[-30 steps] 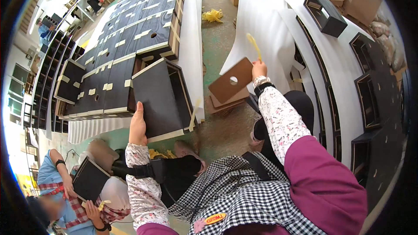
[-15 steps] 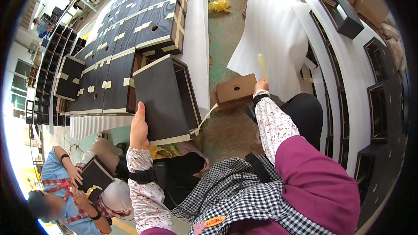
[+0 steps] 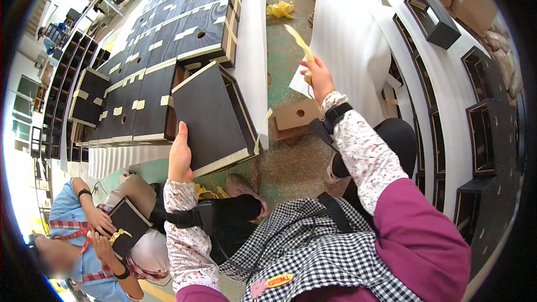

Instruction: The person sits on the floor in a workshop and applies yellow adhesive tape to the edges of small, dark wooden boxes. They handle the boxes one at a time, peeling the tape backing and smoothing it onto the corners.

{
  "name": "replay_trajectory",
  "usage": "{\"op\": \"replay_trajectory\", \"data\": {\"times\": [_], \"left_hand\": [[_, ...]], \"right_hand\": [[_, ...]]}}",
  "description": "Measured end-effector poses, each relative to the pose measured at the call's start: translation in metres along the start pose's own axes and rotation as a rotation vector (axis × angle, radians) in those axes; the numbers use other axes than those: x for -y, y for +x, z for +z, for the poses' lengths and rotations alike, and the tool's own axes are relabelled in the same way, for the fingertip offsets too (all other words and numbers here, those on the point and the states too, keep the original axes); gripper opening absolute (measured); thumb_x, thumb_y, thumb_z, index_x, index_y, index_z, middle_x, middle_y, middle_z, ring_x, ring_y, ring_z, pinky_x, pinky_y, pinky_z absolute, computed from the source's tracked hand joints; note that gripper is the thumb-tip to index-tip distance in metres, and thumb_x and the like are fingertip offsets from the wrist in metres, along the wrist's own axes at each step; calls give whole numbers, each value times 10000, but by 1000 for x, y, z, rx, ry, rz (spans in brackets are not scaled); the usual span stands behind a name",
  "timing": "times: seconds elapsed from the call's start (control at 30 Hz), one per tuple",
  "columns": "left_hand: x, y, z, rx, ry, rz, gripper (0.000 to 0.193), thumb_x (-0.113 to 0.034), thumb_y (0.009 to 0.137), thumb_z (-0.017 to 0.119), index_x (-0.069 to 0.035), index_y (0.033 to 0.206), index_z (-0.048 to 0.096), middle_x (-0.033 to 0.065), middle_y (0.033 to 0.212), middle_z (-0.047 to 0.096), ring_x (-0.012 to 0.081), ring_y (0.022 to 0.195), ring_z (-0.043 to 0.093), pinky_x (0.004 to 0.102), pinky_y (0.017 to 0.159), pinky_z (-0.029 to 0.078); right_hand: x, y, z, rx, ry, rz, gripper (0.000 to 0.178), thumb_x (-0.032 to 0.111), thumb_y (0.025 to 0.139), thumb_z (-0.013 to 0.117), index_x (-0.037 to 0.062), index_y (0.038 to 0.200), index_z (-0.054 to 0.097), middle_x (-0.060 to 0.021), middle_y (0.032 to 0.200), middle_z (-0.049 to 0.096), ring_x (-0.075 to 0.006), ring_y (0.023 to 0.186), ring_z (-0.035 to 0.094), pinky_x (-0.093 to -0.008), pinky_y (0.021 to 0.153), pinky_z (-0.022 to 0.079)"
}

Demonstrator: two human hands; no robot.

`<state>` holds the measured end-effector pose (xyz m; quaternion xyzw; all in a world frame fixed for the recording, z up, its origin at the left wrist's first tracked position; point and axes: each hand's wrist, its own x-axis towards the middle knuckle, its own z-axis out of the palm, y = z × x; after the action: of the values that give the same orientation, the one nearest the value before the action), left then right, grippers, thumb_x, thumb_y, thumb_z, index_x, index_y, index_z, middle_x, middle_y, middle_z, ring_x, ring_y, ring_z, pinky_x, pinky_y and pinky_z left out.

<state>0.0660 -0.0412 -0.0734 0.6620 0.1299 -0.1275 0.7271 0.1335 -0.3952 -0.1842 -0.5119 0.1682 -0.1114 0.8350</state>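
Note:
My left hand (image 3: pixel 180 154) grips the near left edge of a black wooden box (image 3: pixel 210 117), thumb up along its side. The box is tilted and has an open side facing right. Cream tape lines its edges, and a loose tape end (image 3: pixel 262 130) sticks up from its near right corner. Out to the right, apart from the box, my right hand (image 3: pixel 320 81) is closed on a crumpled strip of yellowish tape (image 3: pixel 301 43) that points up and away.
Taped black boxes (image 3: pixel 184 19) stand stacked beyond the held box. Brown cardboard (image 3: pixel 293 114) lies on the floor ahead. White foam sheet (image 3: pixel 349 28) and more black boxes (image 3: pixel 481 134) line the right. At lower left a co-worker (image 3: pixel 84 223) holds another box.
My right hand has moved farther away and slightly left, carrying the tape strip. The held box has shifted slightly away from me, and its loose tape end now stands more upright.

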Motion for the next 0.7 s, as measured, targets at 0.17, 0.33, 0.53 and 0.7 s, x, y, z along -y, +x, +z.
{"op": "replay_trajectory", "data": {"times": [0.17,0.33,0.53,0.7], "left_hand": [[1,6,10,48,-38,45,498,-396,975,431,43,1180,542,97,1129,609,178,981,600,290,870,475],[10,15,4,73,-48,75,496,-393,977,424,51,1156,553,103,1096,626,175,946,618,283,840,491],[3,9,14,64,-116,30,482,-389,982,408,39,1145,559,102,1060,638,176,904,630,286,821,501],[9,17,8,60,-124,51,453,-374,979,423,23,1146,561,101,1068,638,190,909,634,304,814,512]], "right_hand": [[81,-71,55,773,-264,43,439,158,909,554,86,1325,434,-35,1093,572,-101,839,561,-218,694,470],[64,-115,55,1079,-792,-523,598,-7,791,526,81,1366,387,-132,1179,560,-244,1009,577,-323,890,452],[52,-117,48,1077,-1042,-215,345,133,819,543,23,1146,541,-209,977,625,-334,916,612,-382,823,474],[76,-137,59,1151,-1197,-199,235,174,812,536,-5,930,633,-203,802,635,-358,783,622,-425,719,484]]}}
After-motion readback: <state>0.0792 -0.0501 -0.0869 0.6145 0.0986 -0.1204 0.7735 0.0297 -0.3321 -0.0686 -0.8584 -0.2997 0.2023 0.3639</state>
